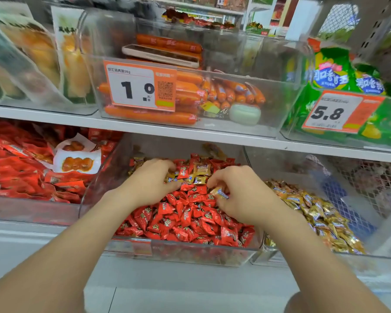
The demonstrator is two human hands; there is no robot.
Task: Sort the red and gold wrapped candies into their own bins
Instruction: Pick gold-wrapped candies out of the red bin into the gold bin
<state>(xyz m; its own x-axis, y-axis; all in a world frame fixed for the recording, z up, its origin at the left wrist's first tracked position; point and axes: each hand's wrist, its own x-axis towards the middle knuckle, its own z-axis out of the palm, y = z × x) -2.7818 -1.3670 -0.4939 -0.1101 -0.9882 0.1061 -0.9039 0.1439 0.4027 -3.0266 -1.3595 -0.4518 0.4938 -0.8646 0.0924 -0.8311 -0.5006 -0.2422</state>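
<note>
Picking gold strays from the red bin [93,199]: in the head view, the right hand [237,195] pinches a gold candy [220,193]; the left hand [148,180] digs into the mixed pile, fingers curled, grip hidden. The next move is probably a short carry right into the gold bin [314,256].

Upper shelf, sausage bin [273,114] front: orange tag [140,86], "1.0", "58g". Green-pack bin [348,141] front: tag [339,112], "5.8".
</note>
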